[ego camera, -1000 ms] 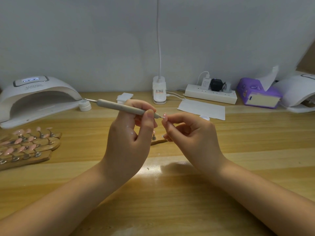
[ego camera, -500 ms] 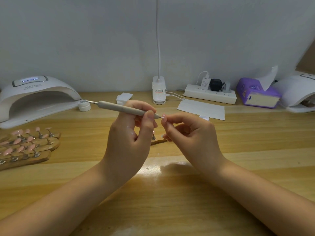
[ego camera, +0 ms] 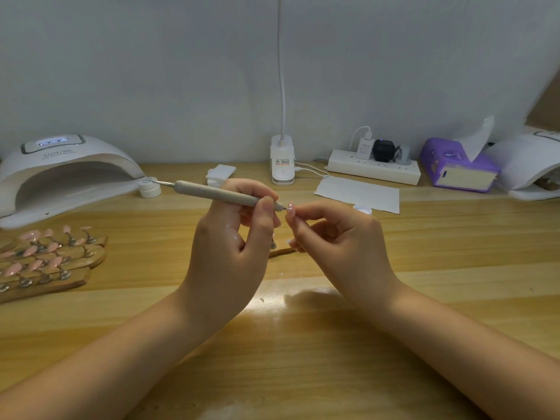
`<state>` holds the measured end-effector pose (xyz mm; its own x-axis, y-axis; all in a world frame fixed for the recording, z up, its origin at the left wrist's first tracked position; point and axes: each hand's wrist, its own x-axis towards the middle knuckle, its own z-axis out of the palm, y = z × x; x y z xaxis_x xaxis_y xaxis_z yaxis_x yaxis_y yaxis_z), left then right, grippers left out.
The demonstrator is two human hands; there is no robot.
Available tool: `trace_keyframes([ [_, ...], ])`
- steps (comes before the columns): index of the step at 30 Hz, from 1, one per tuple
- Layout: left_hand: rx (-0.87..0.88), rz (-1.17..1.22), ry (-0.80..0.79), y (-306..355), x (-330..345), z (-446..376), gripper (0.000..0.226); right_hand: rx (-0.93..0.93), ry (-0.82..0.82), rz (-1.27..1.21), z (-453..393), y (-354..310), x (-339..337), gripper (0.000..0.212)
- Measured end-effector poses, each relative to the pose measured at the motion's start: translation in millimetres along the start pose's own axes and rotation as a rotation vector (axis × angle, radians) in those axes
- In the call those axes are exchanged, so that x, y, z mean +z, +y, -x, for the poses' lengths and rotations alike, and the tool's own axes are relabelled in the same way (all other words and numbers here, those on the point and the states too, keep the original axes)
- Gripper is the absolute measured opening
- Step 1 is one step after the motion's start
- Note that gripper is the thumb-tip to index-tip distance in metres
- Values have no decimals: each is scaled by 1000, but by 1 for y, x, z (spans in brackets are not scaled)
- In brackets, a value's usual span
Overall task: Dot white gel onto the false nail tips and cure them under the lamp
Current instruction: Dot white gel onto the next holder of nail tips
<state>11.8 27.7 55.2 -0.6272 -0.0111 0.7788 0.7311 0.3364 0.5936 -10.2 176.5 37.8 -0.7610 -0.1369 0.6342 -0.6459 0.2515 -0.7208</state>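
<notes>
My left hand (ego camera: pixel 228 247) grips a grey dotting pen (ego camera: pixel 212 192), its fine tip touching a small pink false nail tip (ego camera: pixel 290 208). My right hand (ego camera: pixel 339 244) pinches that nail tip between thumb and forefinger above the table. A wooden holder (ego camera: pixel 280 251) lies on the table behind my hands, mostly hidden. The white curing lamp (ego camera: pixel 60 171) stands at the far left with its display lit. A small white gel pot (ego camera: pixel 149 187) sits by the lamp's mouth, and its lid (ego camera: pixel 362 209) lies past my right hand.
Wooden holders with several pink nail tips (ego camera: pixel 45 256) lie at the left. At the back stand a desk lamp base (ego camera: pixel 282 163), a power strip (ego camera: pixel 374 166), a purple tissue box (ego camera: pixel 459 166) and a second white lamp (ego camera: pixel 533 165). A white paper sheet (ego camera: pixel 359 194) lies nearby.
Almost nothing has moved. Both hands keep their hold, with the pen tip staying at the nail tip.
</notes>
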Motion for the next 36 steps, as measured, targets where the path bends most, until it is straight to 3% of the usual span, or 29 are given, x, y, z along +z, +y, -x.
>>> trace_keyframes([
  [36,-15,20,13,2,0,0,7,18,9,-4,0,0,0,11],
])
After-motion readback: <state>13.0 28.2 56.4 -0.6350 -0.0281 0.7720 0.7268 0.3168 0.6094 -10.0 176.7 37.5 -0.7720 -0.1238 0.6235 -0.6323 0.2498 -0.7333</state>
